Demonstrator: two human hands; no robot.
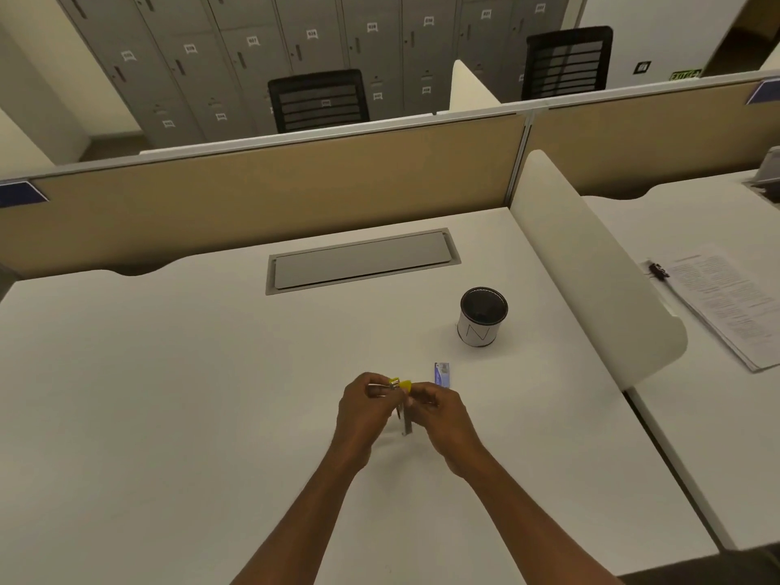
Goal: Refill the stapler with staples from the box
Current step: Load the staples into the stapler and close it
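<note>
A small yellow stapler (401, 386) is held between both hands above the white desk (169, 394). My left hand (365, 409) grips its metal end on the left. My right hand (439, 411) pinches the yellow end on the right. A thin metal part (407, 420) of the stapler hangs down between the hands. The small blue staple box (442, 373) lies on the desk just beyond my right hand, untouched. Whether the box is open cannot be told.
A white cup with a dark inside (482, 316) stands behind the box. A grey cable flap (363, 260) is set into the desk farther back. A rounded white divider (591, 280) bounds the right side; stapled papers (726, 297) lie on the neighbouring desk.
</note>
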